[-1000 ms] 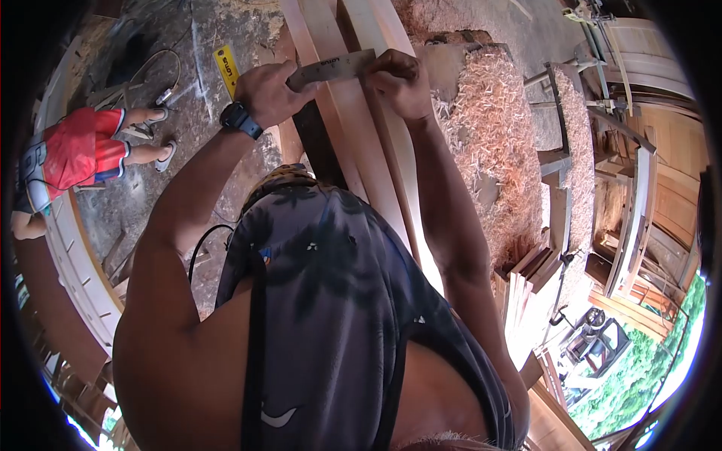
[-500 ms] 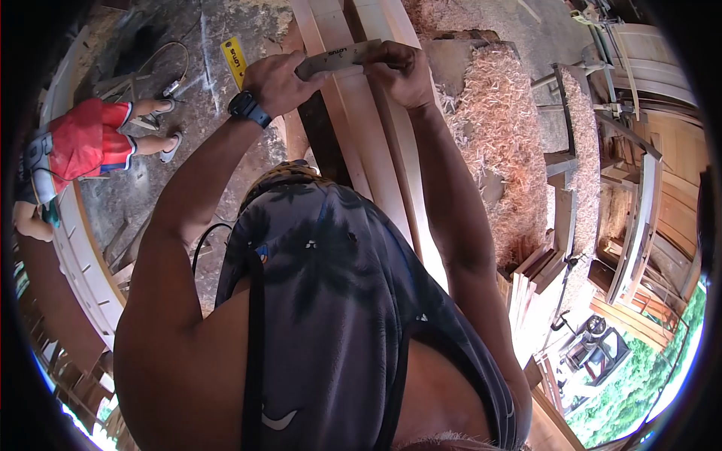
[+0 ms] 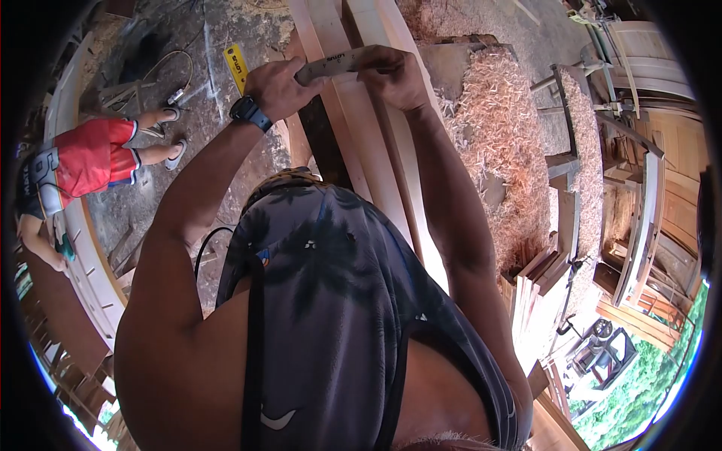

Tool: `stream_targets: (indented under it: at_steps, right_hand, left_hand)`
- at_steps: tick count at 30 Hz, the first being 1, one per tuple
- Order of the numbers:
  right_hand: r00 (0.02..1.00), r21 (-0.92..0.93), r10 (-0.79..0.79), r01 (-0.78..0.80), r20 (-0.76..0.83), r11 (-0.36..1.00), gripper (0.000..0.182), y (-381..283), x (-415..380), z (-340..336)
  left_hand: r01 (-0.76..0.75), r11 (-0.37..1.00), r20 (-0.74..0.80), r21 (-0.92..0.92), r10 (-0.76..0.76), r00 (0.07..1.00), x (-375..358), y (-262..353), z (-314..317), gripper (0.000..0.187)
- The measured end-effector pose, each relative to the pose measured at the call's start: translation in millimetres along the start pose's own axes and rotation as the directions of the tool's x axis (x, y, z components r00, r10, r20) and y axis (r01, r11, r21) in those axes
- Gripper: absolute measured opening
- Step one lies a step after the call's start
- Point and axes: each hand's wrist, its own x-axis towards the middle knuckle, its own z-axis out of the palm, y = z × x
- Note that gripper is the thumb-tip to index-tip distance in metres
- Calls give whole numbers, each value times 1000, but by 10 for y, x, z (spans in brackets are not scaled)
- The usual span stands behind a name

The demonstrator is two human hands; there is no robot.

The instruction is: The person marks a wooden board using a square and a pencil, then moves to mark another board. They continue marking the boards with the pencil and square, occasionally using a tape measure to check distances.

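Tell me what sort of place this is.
Probably a woodworking shop: wood shavings lie heaped at the right, and a metal ruler is held over long wooden boards.

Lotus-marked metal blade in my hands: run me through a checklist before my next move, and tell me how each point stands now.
1. Left hand gripping the metal blade: ok, at its left end.
2. Right hand pinching the blade: cannot tell; its curled fingers hide what they hold.
3. Blade lying across the long timber: ok for direction; cannot tell whether it sits flat.
4. Whole blade in sight: not ok, the hands cover its ends.
5. Yellow Lotus-marked piece joined to the blade: cannot tell, the left hand blocks the view between them.
6. Person in red shorts away from the timber: ok, off to the left.
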Motion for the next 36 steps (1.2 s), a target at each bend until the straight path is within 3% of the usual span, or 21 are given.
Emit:
stream_targets:
  at_steps: [4, 7, 10, 12, 22, 34, 36]
  right_hand:
    - [996, -131, -47, 56, 70, 990, 9, 18, -59, 49]
    - [991, -120, -119, 126, 65, 985, 9, 36, -24, 88]
    - [990, -203, -61, 86, 124, 975, 9, -107, 12, 18]
    - [990, -204, -66, 90, 125, 975, 10, -45, 24, 29]
    - [988, -180, -71, 96, 140, 979, 8, -76, 48, 44]
    - [991, -197, -64, 85, 114, 977, 11, -108, 35, 43]
    - [992, -203, -62, 84, 113, 976, 11, -77, 37, 47]
  left_hand:
    - [-9, 1000, 10, 12, 9, 1000, 4, 2, -11, 40]
    - [-47, 997, -42, -58, 45, 998, -8, 7, -19, 40]
    - [-28, 999, -23, -35, 27, 999, 4, 59, -69, 41]
    - [21, 999, 52, -41, -19, 998, 6, 33, -58, 41]
    - [-50, 996, -39, -75, 47, 998, -11, 34, -66, 39]
    - [-41, 996, -2, -85, 41, 999, 0, 37, -67, 40]
    - [18, 999, 46, -41, -16, 999, 11, 73, -100, 40]
